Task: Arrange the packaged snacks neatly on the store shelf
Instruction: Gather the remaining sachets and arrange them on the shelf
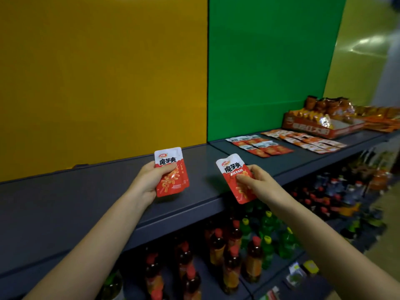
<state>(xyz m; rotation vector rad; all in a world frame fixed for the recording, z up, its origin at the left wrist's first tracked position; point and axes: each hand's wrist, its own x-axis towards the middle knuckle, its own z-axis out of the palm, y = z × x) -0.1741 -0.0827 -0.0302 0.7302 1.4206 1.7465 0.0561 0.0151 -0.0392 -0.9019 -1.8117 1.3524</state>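
- Head view, nearest: drink bottles [233, 252] with red, yellow and green caps stand on the lower shelf, under the forearms.
- The left hand [149, 182] grips a small stack of red-and-white snack packets [172, 172], thumb across the front. The stack is upright over the dark grey shelf [86, 202].
- The right hand [257, 180] pinches a single matching packet [234, 176], tilted and held over the shelf's front edge.
- Further right, more red-and-white packets [259, 146] lie flat in rows on the shelf, with orange-and-white sachets [307, 140] just beyond them.
- Behind those sits an orange display box [320, 128] with snack bags in it.
- At the back, a yellow panel [97, 72] meets a green panel [270, 61].
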